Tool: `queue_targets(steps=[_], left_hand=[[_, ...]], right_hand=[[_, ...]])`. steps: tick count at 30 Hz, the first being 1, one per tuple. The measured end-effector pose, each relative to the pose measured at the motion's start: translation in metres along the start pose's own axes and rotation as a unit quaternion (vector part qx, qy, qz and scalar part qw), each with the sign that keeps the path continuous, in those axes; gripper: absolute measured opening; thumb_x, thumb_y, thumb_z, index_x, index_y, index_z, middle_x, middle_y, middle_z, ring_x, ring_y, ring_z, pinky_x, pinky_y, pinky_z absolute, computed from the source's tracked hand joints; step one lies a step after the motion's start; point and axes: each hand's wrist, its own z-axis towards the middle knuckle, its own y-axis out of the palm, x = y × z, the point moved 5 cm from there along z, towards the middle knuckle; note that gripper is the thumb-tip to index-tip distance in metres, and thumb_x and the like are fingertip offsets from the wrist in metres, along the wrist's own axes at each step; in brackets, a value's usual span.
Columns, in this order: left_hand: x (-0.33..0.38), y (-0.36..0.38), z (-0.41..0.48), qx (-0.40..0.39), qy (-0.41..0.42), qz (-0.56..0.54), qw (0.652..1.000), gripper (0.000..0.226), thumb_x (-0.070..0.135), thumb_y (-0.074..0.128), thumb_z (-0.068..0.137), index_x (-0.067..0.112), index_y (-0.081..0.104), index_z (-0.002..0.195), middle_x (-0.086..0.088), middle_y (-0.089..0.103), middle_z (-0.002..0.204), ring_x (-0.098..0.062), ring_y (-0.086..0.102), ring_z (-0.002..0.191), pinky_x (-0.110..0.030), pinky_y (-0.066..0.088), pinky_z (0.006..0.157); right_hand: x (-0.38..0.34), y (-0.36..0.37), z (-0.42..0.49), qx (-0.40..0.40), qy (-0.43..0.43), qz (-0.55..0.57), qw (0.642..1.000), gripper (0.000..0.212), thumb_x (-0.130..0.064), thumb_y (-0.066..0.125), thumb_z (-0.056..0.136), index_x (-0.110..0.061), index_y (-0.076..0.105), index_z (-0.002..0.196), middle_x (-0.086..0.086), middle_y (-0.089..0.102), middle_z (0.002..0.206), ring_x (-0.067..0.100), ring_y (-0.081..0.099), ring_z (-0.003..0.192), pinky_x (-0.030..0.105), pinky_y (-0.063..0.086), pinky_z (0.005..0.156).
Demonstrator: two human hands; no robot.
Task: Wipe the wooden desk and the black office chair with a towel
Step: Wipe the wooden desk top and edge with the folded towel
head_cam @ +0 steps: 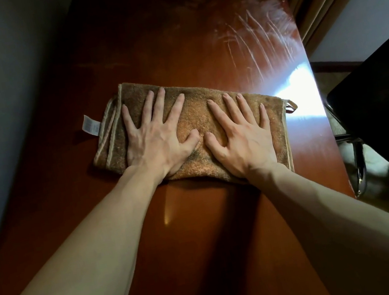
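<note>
The left grip and right grip are pressing flat, fingers spread, on the towel beneath them on the bench. Unpinched, the towel is probably risking bunching, or sliding off beyond the right grip.

One head-worn wide-angle view, steeply downward and forward, close over the surface, left hand and right hand.

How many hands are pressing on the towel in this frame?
2. The left hand lies flat on the left half of the towel, fingers spread. The right hand lies flat on its right half. Both are fully in view, and nothing hides either one.
</note>
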Motion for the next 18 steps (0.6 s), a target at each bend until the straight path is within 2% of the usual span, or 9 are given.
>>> queue_targets(steps=[18], left_hand=[[-0.001,-0.003,0.061,0.004,-0.03,0.012,0.999,0.081,0.073,0.026,0.094,0.039,0.005,0.164,-0.004,-0.001,0.174,-0.022,-0.004,0.16,-0.068,-0.005,0.122]], right_hand=[[0.012,-0.001,0.066,-0.008,-0.018,0.004,1.0,0.073,-0.07,0.021,0.095,-0.044,0.019,0.163,-0.003,0.014,0.174,0.02,0.002,0.161,0.06,-0.002,0.127]])
